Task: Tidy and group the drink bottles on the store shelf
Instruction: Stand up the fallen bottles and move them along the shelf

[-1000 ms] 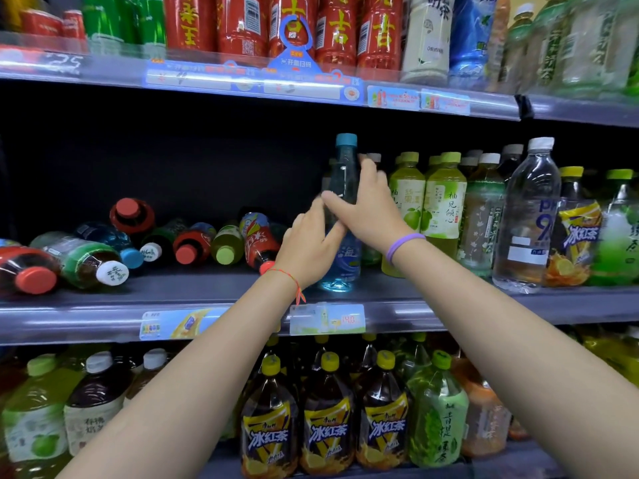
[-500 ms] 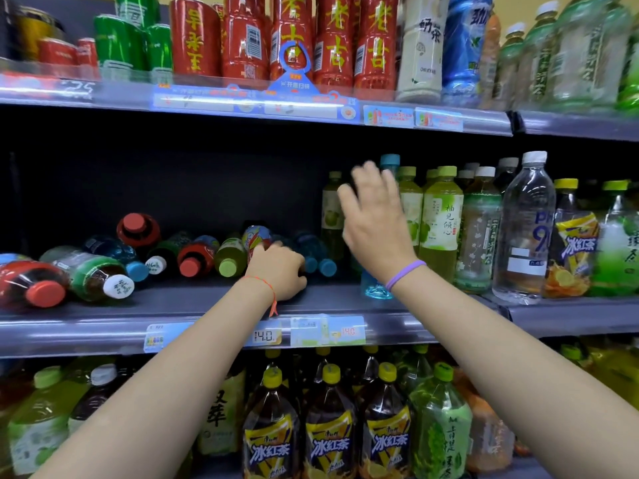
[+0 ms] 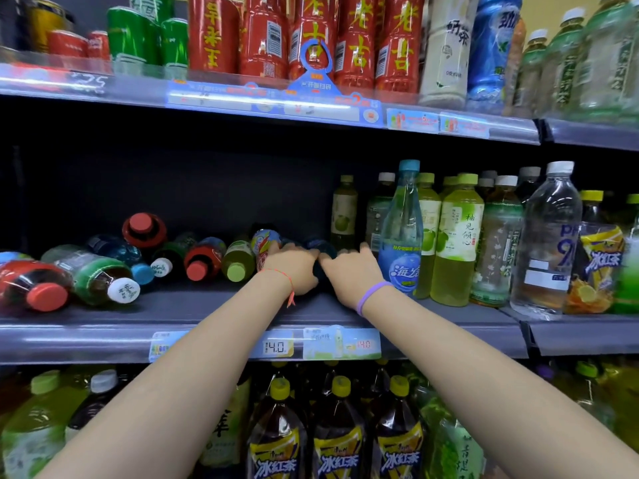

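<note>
— While the bottles at the left of the middle shelf (image 3: 207, 307) lie tipped over, caps toward us, is that the mess to be sorted?
— I'd judge so. From the left of the frame: a red-capped bottle (image 3: 33, 285), a green-labelled one with a white cap (image 3: 100, 276), then more fallen ones toward the centre, ending at a yellow-green bottle (image 3: 238, 259).
— And the hands?
— Both reach in at mid-frame. The left hand (image 3: 294, 267) has its fingers curled over a fallen dark bottle (image 3: 321, 257), and the right hand (image 3: 352, 273) closes on the same bottle from the other side. Probably a two-handed grab because it lies deep and low.
— Is the grip firm?
— Fingers wrap it; more I cannot tell, as the hands hide most of it.
— To the right?
— A blue-capped bottle (image 3: 403, 233) stands upright just beside the right hand, then a standing row of green tea bottles (image 3: 458, 236) and a clear water bottle (image 3: 548, 243). Likely the fallen one belongs upright there.
</note>
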A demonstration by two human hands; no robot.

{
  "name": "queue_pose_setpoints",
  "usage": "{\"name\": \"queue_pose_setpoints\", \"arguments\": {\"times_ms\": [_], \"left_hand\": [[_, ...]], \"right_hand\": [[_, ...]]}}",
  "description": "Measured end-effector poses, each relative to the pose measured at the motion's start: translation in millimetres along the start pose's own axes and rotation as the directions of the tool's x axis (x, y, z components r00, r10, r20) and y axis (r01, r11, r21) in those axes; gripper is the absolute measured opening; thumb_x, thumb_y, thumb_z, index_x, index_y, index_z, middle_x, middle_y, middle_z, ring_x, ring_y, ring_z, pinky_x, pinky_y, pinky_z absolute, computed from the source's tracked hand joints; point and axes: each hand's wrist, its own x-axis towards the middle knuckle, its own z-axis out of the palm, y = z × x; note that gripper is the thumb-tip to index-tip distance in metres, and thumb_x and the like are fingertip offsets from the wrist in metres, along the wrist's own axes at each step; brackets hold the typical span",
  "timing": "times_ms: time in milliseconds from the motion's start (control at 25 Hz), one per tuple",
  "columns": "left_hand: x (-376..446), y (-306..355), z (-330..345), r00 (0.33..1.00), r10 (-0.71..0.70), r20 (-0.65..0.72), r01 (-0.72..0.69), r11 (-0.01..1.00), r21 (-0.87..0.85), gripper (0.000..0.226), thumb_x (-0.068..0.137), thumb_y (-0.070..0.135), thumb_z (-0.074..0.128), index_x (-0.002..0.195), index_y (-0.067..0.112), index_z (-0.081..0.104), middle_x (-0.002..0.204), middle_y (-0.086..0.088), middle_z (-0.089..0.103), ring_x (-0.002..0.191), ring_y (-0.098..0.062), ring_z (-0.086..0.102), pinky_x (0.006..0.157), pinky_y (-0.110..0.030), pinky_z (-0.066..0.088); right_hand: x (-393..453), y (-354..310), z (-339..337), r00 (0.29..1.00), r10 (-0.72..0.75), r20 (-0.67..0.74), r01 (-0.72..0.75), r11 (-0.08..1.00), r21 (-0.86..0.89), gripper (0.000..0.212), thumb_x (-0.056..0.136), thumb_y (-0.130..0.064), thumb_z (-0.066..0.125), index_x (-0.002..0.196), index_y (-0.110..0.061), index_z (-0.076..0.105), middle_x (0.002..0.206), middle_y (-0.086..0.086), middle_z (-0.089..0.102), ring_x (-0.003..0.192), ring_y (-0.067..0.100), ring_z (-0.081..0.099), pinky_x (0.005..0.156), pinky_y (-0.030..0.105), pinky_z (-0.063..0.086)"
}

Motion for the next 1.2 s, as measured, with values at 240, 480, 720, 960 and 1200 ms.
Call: {"name": "queue_pose_setpoints", "arguments": {"times_ms": [240,480,720,960,1200], "left_hand": [[6,-3,1,0.997,0.048,-0.059,-0.048,0.999,-0.004,0.045,0.085,0.036,0.064,0.129,0.033,0.053,0.124,-0.006,0.062,0.119,-0.031,0.055,0.100,-0.041,0.033],[1,-2,6,0.934,0.031,-0.355,-0.072,0.992,-0.103,0.036,0.085,0.038,0.065,0.119,0.030,0.064,0.118,-0.004,0.054,0.106,-0.030,0.061,0.082,-0.035,0.044],[-5,-4,-5,0.780,-0.240,-0.578,-0.030,0.908,-0.418,0.040,0.095,0.045,0.057,0.124,0.018,0.058,0.122,-0.006,0.057,0.107,-0.032,0.060,0.075,-0.039,0.046],[-8,-2,-12,0.701,-0.409,-0.585,-0.084,0.766,-0.637,0.044,0.099,0.045,0.053,0.130,0.013,0.054,0.125,-0.010,0.061,0.111,-0.035,0.058,0.080,-0.037,0.041],[-11,4,-15,0.728,-0.389,-0.565,-0.064,0.782,-0.620,0.048,0.101,0.047,0.047,0.136,0.014,0.047,0.118,-0.014,0.067,0.108,-0.040,0.059,0.075,-0.037,0.037]], "right_hand": [[9,23,-19,0.975,0.112,-0.194,-0.116,0.993,-0.006,0.053,0.087,-0.026,0.060,0.136,-0.015,0.045,0.108,0.014,0.066,0.100,0.031,0.061,0.102,0.047,0.034],[53,39,-38,0.772,0.349,-0.532,-0.365,0.928,0.078,0.036,0.074,-0.013,0.057,0.107,-0.018,0.068,0.082,0.015,0.062,0.070,0.031,0.060,0.069,0.038,0.048],[73,58,-54,0.876,0.476,-0.084,-0.422,0.838,0.345,0.060,0.095,-0.007,0.045,0.149,-0.029,0.031,0.141,0.023,0.036,0.121,0.040,0.048,0.090,0.042,0.043],[58,38,-35,0.887,0.398,-0.233,-0.347,0.909,0.233,0.035,0.099,-0.029,0.048,0.132,-0.019,0.050,0.126,0.020,0.047,0.104,0.035,0.054,0.087,0.040,0.038],[22,27,-21,0.969,0.219,-0.114,-0.238,0.952,-0.192,0.082,0.086,-0.056,0.061,0.152,-0.029,0.021,0.137,0.019,0.043,0.125,0.034,0.042,0.106,0.044,0.028]]}}
